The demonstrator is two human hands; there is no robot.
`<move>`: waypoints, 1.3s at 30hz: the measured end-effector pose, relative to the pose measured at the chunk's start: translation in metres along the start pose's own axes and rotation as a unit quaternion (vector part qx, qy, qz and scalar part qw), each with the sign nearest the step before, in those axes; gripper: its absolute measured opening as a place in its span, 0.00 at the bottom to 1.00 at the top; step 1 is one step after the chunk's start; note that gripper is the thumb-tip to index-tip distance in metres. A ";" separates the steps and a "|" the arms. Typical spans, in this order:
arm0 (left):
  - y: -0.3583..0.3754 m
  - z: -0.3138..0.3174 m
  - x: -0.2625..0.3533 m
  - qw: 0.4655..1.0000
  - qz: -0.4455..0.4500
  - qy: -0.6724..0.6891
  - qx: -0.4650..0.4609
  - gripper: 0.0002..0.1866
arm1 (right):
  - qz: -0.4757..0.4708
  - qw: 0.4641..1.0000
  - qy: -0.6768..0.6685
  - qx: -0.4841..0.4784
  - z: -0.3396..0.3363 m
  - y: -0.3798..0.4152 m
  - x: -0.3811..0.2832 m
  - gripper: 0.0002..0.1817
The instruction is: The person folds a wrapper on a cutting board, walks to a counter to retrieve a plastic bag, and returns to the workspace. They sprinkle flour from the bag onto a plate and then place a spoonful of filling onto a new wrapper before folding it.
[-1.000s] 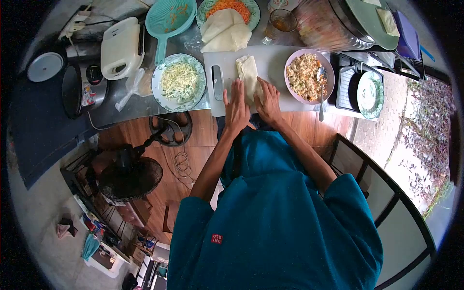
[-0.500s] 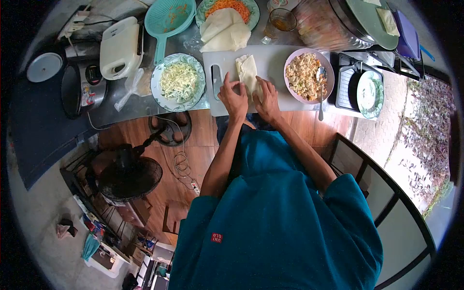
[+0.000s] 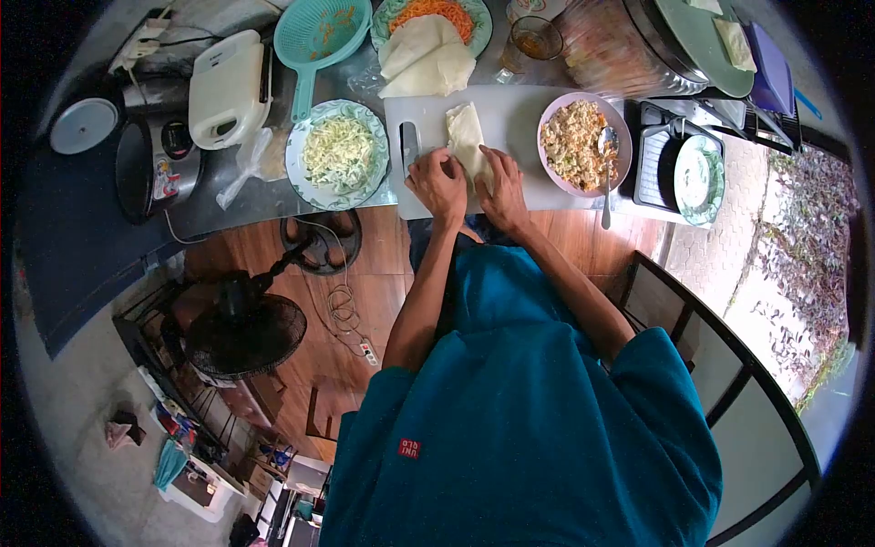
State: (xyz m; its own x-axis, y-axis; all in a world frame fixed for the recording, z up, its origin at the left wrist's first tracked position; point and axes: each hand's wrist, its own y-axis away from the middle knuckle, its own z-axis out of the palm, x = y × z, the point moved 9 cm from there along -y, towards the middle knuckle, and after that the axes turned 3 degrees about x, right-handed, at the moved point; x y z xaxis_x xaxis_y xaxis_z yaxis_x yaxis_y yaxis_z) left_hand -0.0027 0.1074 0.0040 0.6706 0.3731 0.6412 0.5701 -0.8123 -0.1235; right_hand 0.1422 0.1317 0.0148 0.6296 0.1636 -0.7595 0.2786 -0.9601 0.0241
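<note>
A pale spring roll wrapper (image 3: 464, 126), folded into a narrow strip, lies lengthwise on the white cutting board (image 3: 519, 114). My left hand (image 3: 437, 189) is at its left edge, fingers curled in and thumb close to the index finger. Along the right edge, my right hand (image 3: 503, 190) bends its fingers against the wrapper. Both hands hold its near part, which they partly hide. Right of the board's middle sits a pink bowl (image 3: 545, 173) of chopped filling with a spoon (image 3: 606, 187) in it. A plate (image 3: 295, 187) of shredded cabbage stands to the left.
More wrapper sheets (image 3: 424, 59) rest over a plate of shredded carrot (image 3: 442, 14) behind the board. Beside them are a teal colander (image 3: 305, 77) and a glass (image 3: 531, 41). A white sandwich maker (image 3: 223, 91) is at left, a dish rack (image 3: 652, 173) with a plate at right.
My left fingers, spread and raised before, have curled down onto the wrapper's left edge. My right hand has shifted only slightly along the right edge.
</note>
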 end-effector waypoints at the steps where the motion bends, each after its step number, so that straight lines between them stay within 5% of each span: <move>1: 0.000 -0.001 0.004 0.999 0.011 -0.031 0.003 0.11 | 0.001 1.000 0.002 -0.001 0.000 0.000 0.001 0.30; 9: 0.010 -0.008 0.010 0.995 0.076 -0.059 -0.009 0.14 | 0.004 1.000 -0.006 0.000 -0.003 0.001 0.003 0.30; 11: 0.023 0.004 0.019 0.974 0.167 -0.135 -0.074 0.22 | 0.003 1.000 -0.001 -0.001 -0.003 0.002 0.005 0.30; 17: 0.037 0.010 0.014 0.953 0.206 -0.138 -0.176 0.31 | -0.006 1.000 0.000 -0.003 -0.006 0.003 0.005 0.29; 33: 0.038 -0.001 0.008 0.984 0.110 -0.016 -0.140 0.32 | 0.012 1.000 0.005 -0.002 -0.014 0.008 0.012 0.28; 39: 0.024 -0.029 0.015 0.988 0.111 0.099 -0.041 0.24 | 0.006 1.000 0.004 0.012 -0.029 0.012 -0.001 0.28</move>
State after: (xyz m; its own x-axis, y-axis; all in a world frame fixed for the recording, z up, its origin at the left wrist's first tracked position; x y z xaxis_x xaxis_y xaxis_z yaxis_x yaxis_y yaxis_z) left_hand 0.0075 0.0807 0.0328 0.6645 0.0932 0.7415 0.3731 -0.9010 -0.2212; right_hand 0.1660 0.1271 0.0342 0.6384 0.1539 -0.7541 0.2536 -0.9672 0.0173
